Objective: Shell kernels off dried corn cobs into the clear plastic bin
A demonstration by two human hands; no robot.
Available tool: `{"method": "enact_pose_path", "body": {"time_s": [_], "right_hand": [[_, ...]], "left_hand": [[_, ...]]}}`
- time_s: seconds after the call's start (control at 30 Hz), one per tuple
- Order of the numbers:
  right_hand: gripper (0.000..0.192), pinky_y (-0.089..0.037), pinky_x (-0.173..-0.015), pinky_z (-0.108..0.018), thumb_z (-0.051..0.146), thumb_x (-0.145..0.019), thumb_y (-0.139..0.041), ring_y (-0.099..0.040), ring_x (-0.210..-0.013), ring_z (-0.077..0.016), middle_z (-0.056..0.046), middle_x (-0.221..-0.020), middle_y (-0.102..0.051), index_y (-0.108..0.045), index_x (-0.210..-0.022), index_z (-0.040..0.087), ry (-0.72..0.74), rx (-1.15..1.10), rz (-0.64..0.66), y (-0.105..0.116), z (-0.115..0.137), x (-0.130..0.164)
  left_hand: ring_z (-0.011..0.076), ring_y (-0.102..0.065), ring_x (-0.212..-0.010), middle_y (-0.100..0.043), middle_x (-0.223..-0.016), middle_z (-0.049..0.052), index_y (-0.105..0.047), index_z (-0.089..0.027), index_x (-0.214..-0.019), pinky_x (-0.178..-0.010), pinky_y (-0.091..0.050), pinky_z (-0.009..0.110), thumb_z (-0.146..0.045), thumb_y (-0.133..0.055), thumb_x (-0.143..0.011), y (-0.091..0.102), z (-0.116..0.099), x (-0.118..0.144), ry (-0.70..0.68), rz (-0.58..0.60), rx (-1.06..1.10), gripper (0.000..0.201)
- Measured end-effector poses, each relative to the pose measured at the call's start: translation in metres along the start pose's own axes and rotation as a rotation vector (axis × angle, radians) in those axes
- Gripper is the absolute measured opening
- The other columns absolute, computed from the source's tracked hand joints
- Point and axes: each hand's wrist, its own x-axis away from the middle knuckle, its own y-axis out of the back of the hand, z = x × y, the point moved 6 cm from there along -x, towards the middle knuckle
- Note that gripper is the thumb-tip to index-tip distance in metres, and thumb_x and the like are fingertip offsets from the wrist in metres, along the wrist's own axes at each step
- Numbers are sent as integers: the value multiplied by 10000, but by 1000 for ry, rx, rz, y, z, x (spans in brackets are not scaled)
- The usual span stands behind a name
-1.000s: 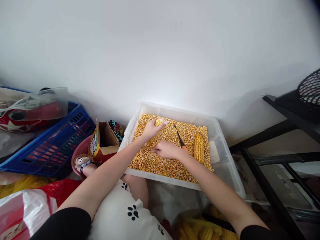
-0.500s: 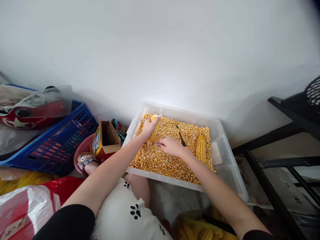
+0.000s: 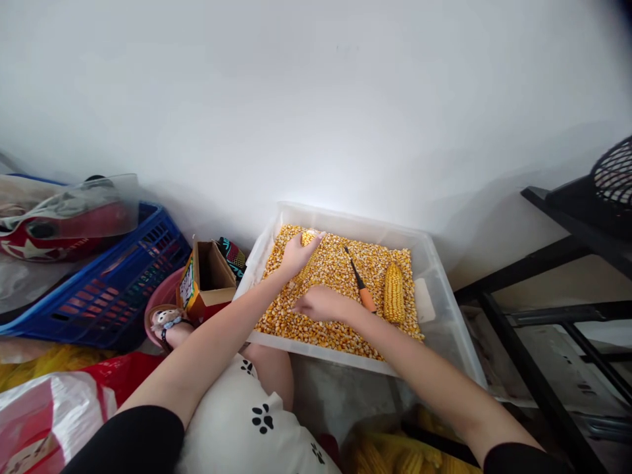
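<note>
Yellow kernels (image 3: 340,309) fill a clear plastic tub (image 3: 444,289) that sits against a white wall. The left hand (image 3: 296,253) reaches to the tub's far left corner and is wrapped over a corn cob (image 3: 309,241), fingers closed around it. Only the cob's far end shows past the fingertips; its long axis runs from near the person out toward the wall, leaning a little to the right, with the visible tip pointing away. The rest of it is hidden under the palm, so its near end cannot be made out.

The right hand (image 3: 320,306) lies low over the kernels nearer the middle of the tub, palm down, fingers loosely curled and pointing left. Whether they pinch anything cannot be told from this view.

Just right of that hand a tool with an orange handle and dark shaft (image 3: 360,286) lies on the kernels, its shaft aimed toward the far left and its handle toward the near right. A second, whole cob (image 3: 394,293) lies beside the tool, its long axis running near to far, almost parallel to the tub's right wall.

Left of the tub stand an open cardboard box (image 3: 210,276) and a blue plastic crate (image 3: 106,283). More cobs (image 3: 395,454) lie on the floor below the tub's near edge.
</note>
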Motion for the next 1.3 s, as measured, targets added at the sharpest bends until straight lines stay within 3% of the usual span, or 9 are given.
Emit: {"method": "enact_pose_path", "body": {"time_s": [0.1, 0.3, 0.43, 0.57, 0.8, 0.93, 1.0, 1.17, 1.3], "right_hand": [[329, -383, -636, -243, 318, -906, -411, -639, -751, -180, -93, -840, -716, -709, -880, 181, -23, 37, 10, -2, 4, -3], [360, -370, -638, -235, 329, -930, -369, -636, -754, -166, -83, -851, -712, -694, -880, 182, -223, 5, -172, 18, -34, 10], [368, -365, -647, -230, 354, -934, -367, -628, -759, -156, -71, -855, -709, -694, -882, 193, -248, -17, -211, 19, -41, 12], [393, -367, -653, -233, 373, -939, -349, -628, -762, -157, -78, -867, -707, -692, -883, 190, -245, -18, -178, 15, -38, 8], [375, -381, -663, -228, 347, -939, -357, -638, -773, -156, -81, -884, -710, -693, -910, 186, -193, 1, -141, 14, -29, 7], [305, -390, -658, -236, 318, -900, -437, -642, -775, -178, -90, -862, -715, -711, -890, 183, -67, 62, 73, -7, -3, -1], [285, -386, -639, -239, 307, -883, -460, -642, -769, -187, -96, -858, -715, -714, -873, 177, -60, 76, 111, -11, 0, -2], [347, -360, -643, -222, 329, -930, -384, -629, -764, -150, -73, -879, -712, -697, -894, 183, -170, -38, -134, 14, -27, 8], [363, -350, -646, -225, 335, -941, -360, -620, -752, -147, -62, -842, -707, -687, -902, 182, -259, -42, -215, 25, -45, 16]], "left_hand": [[114, -395, -572, -398, -570, -37, -410, -188, -608, -562, -301, 248, -553, -564, -726, 7, 6, -5, 34, -61, 91, 413], [204, -543, -710, -553, -628, 25, -544, -160, -709, -645, -403, 286, -564, -598, -694, 13, 15, -6, 161, -90, 282, 408], [254, -583, -779, -610, -663, 60, -576, -155, -743, -681, -434, 310, -559, -634, -658, 16, 16, -4, 244, -122, 365, 418], [265, -587, -795, -615, -658, 60, -583, -156, -752, -689, -439, 316, -554, -646, -642, 18, 16, -3, 275, -142, 369, 417], [228, -563, -746, -583, -641, 42, -557, -154, -737, -654, -421, 299, -587, -585, -693, 9, 16, -3, 234, -67, 273, 437], [218, -554, -748, -579, -650, 40, -560, -155, -757, -667, -418, 299, -583, -565, -717, 12, 11, -4, 192, -96, 255, 430], [222, -554, -763, -590, -666, 44, -570, -148, -777, -680, -417, 300, -578, -582, -705, 16, 9, -6, 165, -116, 243, 437], [235, -565, -788, -615, -699, 62, -588, -127, -802, -693, -413, 297, -599, -561, -708, 22, 13, -9, 206, -129, 293, 482], [242, -573, -788, -618, -699, 71, -589, -123, -801, -693, -412, 298, -604, -575, -694, 20, 13, -10, 222, -107, 323, 493]]}}
